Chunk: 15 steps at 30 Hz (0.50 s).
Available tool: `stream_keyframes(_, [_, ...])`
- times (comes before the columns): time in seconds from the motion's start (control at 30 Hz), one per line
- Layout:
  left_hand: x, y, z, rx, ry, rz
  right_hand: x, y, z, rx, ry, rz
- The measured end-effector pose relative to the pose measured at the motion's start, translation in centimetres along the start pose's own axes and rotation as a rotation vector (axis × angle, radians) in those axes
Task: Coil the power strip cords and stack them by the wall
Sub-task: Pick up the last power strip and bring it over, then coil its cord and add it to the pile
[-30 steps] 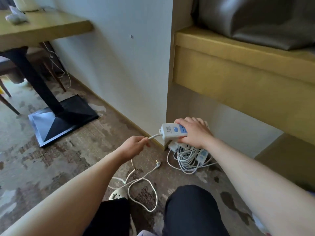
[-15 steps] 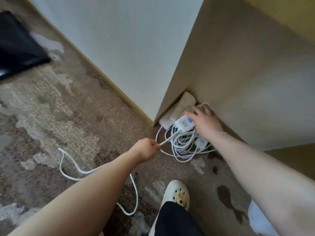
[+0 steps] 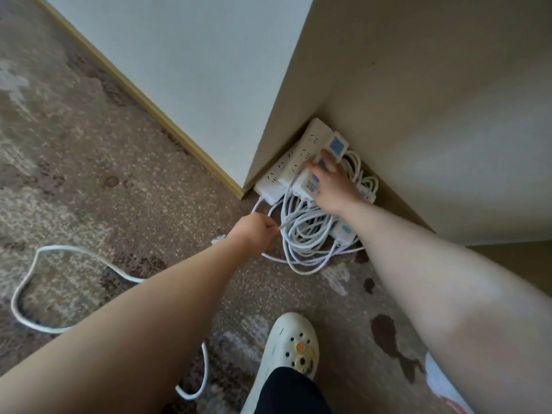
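Power strip [image 3: 307, 182] in our right hand [image 3: 331, 186] is the piece being set down: our fingers [image 3: 327, 162] spread over its top and press it onto the pile in the corner where the white wall [image 3: 194, 70] meets the beige panel [image 3: 433, 115]. Whether the thumb wraps under it we cannot tell. Our left hand [image 3: 255, 233] is clenched around this strip's cord [image 3: 285, 210] close to where it leaves the body, at the near edge of the pile.

Outward from the fingers, a long strip [image 3: 294, 158] lies along the foot of the panel, a blue-labelled one [image 3: 337, 144] rests just behind our fingertips, and coiled cords [image 3: 304, 240] spill onto the carpet [image 3: 119, 174] in front. Another blue-labelled strip [image 3: 345, 233] sits at the pile's right edge.

A long loose run of cord [image 3: 38, 294] trails across the carpet to our left, uncoiled. We judge the step is best done by keeping the right hand firm on the strip while the left draws the slack in as even loops, so the pile underneath does not slide out from the corner. Our shoe [image 3: 291, 351] stands near the trailing cord; we should keep it off the loops.
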State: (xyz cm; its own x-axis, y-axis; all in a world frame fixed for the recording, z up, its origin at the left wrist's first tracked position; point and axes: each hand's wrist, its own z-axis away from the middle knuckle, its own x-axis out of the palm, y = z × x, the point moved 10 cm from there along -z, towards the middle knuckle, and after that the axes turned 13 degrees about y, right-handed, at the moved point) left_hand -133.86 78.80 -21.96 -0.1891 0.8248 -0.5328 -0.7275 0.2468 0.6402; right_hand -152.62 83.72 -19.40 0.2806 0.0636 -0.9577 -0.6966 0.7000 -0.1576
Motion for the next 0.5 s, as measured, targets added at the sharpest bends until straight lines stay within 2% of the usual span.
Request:
stream_keyframes(0.1, [0.6, 0.6, 0.1, 0.004, 0.005, 0.029, 1.6, 0.2, 1.4, 0.099, 0.004, -0.171])
stream_keyframes(0.27, [1.0, 1.7, -0.4, 0.039, -0.004, 0.091, 2.7, 1.2, 0.2, 0.127, 0.063, -0.065])
stream_keyframes(0.4, [0.6, -0.2, -0.5, 0.058, -0.019, -0.077, 2.7, 1.9, -0.9, 0.183, 0.076, -0.028])
stream_keyframes(0.5, [-0.9, -1.8, -0.5, 0.025, 0.032, -0.072, 2.1, 1.7, -0.4, 0.219, 0.042, -0.023])
